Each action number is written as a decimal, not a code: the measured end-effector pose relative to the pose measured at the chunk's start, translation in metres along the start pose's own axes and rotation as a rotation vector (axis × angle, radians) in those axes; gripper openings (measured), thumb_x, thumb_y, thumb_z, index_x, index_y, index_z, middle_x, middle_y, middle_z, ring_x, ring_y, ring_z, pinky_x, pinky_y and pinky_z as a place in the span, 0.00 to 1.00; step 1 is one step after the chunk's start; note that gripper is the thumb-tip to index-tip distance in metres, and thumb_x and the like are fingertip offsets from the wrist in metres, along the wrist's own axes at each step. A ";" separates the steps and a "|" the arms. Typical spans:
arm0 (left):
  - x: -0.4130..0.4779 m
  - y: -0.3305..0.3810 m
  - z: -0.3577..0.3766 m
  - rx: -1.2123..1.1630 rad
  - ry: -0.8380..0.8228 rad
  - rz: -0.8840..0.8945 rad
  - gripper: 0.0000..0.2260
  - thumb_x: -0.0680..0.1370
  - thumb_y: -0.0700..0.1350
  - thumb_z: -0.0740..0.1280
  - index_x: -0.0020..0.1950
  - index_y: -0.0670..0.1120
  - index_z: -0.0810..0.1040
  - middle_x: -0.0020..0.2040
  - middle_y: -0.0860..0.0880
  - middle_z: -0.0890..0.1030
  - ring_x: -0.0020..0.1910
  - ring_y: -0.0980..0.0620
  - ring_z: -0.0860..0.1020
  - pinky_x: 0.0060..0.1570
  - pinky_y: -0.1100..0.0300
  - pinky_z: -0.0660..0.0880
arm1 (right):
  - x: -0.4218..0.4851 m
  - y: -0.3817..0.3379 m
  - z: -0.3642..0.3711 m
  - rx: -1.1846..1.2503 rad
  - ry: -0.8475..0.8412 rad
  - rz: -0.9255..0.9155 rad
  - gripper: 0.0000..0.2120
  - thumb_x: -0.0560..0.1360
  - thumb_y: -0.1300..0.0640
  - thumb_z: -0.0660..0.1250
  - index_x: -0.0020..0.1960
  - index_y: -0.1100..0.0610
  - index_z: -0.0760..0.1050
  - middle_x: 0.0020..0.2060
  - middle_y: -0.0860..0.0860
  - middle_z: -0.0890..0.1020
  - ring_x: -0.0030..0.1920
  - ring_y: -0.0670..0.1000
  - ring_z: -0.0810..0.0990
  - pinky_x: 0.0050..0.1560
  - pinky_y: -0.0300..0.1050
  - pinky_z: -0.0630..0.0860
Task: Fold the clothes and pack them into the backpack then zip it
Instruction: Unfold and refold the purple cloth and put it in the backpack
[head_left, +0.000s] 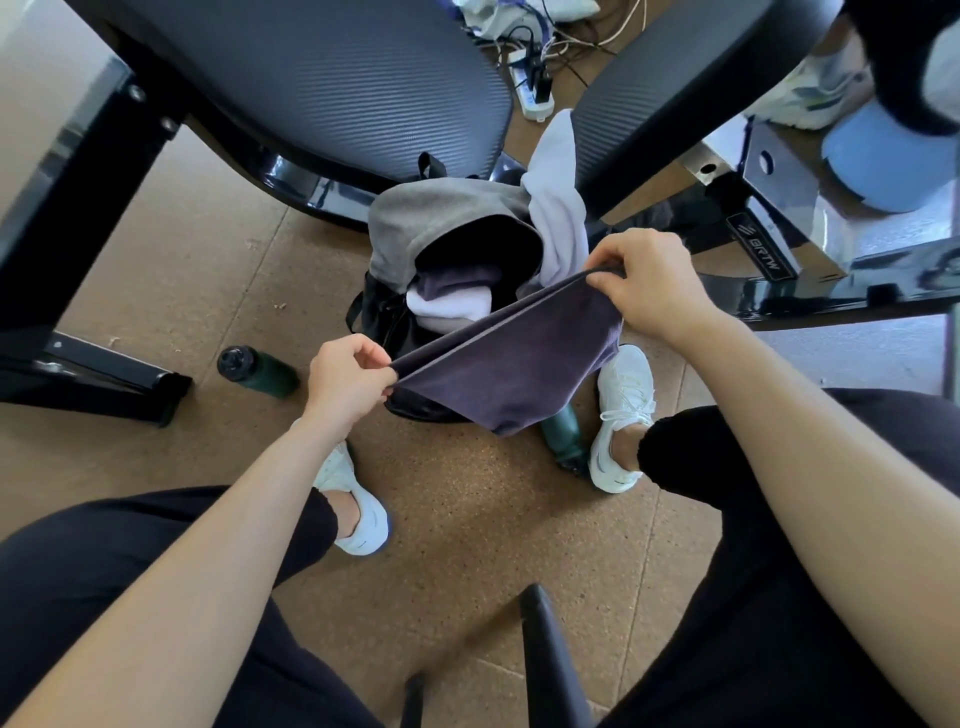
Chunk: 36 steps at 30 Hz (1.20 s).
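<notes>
A dark purple cloth (519, 364) hangs folded over, stretched between my hands above the floor. My left hand (345, 382) pinches its lower left corner. My right hand (649, 283) pinches its upper right corner. Behind the cloth a black backpack (376, 312) stands open on the floor. A grey garment (431, 218) drapes over the backpack's top, and folded purple and white clothes (452, 301) show inside the opening. A pale lavender garment (558, 208) hangs at the backpack's right side.
Two dark office chairs (332, 88) stand right behind the backpack. One green bottle (260, 369) lies on the cork floor at left and another green bottle (563, 436) lies by my right shoe. A power strip (532, 93) with cables lies farther back. My legs flank the scene.
</notes>
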<state>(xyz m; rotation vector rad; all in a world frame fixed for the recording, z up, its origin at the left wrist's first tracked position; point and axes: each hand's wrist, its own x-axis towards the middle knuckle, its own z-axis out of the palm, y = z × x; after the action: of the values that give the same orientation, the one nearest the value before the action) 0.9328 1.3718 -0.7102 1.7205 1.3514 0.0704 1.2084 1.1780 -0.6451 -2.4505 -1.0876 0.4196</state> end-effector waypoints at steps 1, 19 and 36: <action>0.000 0.002 -0.002 0.022 -0.012 0.023 0.09 0.72 0.35 0.74 0.42 0.48 0.81 0.40 0.45 0.84 0.40 0.46 0.85 0.39 0.52 0.84 | 0.000 0.000 -0.001 -0.007 0.024 0.021 0.04 0.76 0.58 0.71 0.49 0.53 0.83 0.47 0.51 0.84 0.52 0.56 0.80 0.56 0.54 0.77; -0.039 0.042 -0.023 0.182 -0.734 0.650 0.34 0.72 0.23 0.58 0.61 0.58 0.84 0.78 0.61 0.63 0.78 0.61 0.60 0.64 0.55 0.76 | 0.008 -0.010 0.002 0.267 0.133 0.192 0.02 0.79 0.62 0.67 0.50 0.57 0.78 0.43 0.55 0.85 0.32 0.49 0.84 0.39 0.42 0.82; -0.024 0.027 -0.030 0.303 -0.060 0.579 0.21 0.76 0.32 0.58 0.56 0.49 0.87 0.54 0.51 0.86 0.56 0.51 0.82 0.60 0.56 0.76 | 0.012 -0.010 0.007 0.085 -0.024 0.163 0.03 0.77 0.60 0.67 0.45 0.55 0.78 0.44 0.56 0.83 0.44 0.61 0.84 0.53 0.58 0.81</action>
<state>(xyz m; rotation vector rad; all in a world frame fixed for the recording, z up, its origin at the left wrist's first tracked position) 0.9276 1.3718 -0.6640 2.3088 0.8119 0.1444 1.2068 1.1952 -0.6472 -2.4725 -0.8634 0.5353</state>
